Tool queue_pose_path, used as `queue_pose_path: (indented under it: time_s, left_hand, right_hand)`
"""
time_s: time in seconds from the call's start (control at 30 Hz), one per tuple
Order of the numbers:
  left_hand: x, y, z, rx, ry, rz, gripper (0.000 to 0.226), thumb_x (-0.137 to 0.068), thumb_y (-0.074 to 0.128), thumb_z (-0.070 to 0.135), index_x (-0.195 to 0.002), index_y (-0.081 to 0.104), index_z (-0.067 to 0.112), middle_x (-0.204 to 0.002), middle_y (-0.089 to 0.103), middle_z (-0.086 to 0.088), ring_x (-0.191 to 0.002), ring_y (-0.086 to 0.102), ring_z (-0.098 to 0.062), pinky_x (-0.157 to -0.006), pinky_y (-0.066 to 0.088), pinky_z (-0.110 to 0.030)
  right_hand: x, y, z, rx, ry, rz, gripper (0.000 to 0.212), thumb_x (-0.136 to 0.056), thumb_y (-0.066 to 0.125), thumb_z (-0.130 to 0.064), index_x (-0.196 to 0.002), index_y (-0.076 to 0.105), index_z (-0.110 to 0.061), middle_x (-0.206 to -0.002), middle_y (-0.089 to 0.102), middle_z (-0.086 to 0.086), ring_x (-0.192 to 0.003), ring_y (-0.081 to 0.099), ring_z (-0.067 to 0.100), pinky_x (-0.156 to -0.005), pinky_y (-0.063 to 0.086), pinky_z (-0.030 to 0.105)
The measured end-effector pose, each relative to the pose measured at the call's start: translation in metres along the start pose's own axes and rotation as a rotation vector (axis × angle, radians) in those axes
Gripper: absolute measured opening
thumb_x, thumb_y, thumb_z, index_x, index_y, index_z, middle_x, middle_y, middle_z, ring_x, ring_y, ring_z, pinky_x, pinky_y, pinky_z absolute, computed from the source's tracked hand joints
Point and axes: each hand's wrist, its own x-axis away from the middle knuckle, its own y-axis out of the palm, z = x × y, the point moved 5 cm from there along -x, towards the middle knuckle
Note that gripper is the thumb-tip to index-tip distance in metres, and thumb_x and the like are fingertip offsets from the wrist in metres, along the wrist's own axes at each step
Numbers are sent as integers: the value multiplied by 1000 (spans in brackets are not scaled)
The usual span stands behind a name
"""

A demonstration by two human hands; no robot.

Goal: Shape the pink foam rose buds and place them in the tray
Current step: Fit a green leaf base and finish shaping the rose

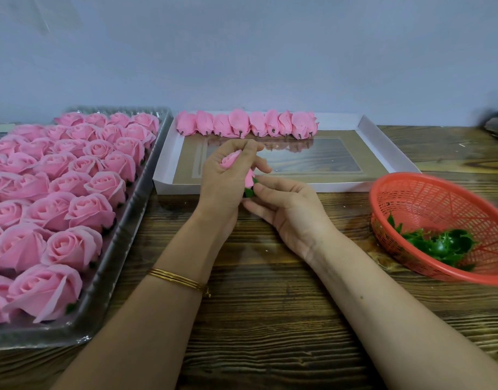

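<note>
The rose bud (pixel 231 161) is held above the near left corner of the white tray (pixel 340 185), clear of the wooden table (pixel 270 319). The left hand (pixel 228 175) has its fingers and thumb curled round the pink petals. The right hand (pixel 287 206) is loosely curved, its thumb and forefinger pinching the green base (pixel 250 191) at the bud's lower end. The bud looks very light and soft: the foam petals probably dent or crease under a hard squeeze and could tear at their thin edges. The safer hold is a gentle cupping around the body, with any firmer pinch kept to the stiffer green base. Its long axis runs from the tip, up and away from the person and a little to the left, down to the base, which points back toward the right hand. The finished buds (pixel 246 126) in the row along the tray's far wall lie much the same way, tips toward the wall and stubs toward the person, so this one probably needs little turning before it is laid down.
</note>
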Motion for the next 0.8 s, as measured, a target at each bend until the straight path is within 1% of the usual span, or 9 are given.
queue_pose_path:
  time_s: [0.07,0.2,0.37,0.53,0.67,0.8]
  left_hand:
    - [0,0,0,-3,6,0,16,-98,55,18,-86,66,16,-64,65,2,-67,60,-11,-87,50,-34]
    - [-1,-1,0,1,17,5,18,-99,55,18,-85,66,17,-63,66,3,-68,60,-10,-89,48,-36]
    - [-1,-1,-1,-24,27,2,19,-99,55,19,-84,67,19,-64,67,4,-69,61,-9,-91,48,-38]
    - [-2,-1,-3,-22,29,23,20,-99,55,19,-82,67,21,-66,68,2,-70,61,-11,-90,49,-40]
    - [-4,-3,-4,-9,23,38,21,-99,56,21,-82,68,22,-67,68,1,-74,60,-14,-88,49,-37]
    - [-3,-3,-5,-11,35,24,21,-99,55,20,-82,68,22,-67,69,1,-73,61,-13,-87,50,-35]
  right_hand:
    - [0,0,0,-38,1,3,16,-87,59,9,-101,65,11,-89,74,16,-81,73,21,-78,60,28]
    - [1,0,1,-100,16,7,13,-83,61,10,-95,65,11,-84,74,18,-79,73,22,-75,60,27]
    - [2,-1,1,-125,27,13,20,-72,64,9,-92,66,10,-83,73,19,-77,74,24,-72,61,27]
    - [2,-3,1,-97,42,51,16,-76,64,10,-92,67,9,-82,74,19,-74,74,25,-70,61,26]
    - [3,-3,2,-67,63,63,15,-80,65,9,-95,68,9,-83,74,19,-74,74,26,-65,60,24]
    - [2,-2,1,-100,43,69,15,-77,64,12,-92,67,9,-79,73,19,-72,74,25,-66,60,24]
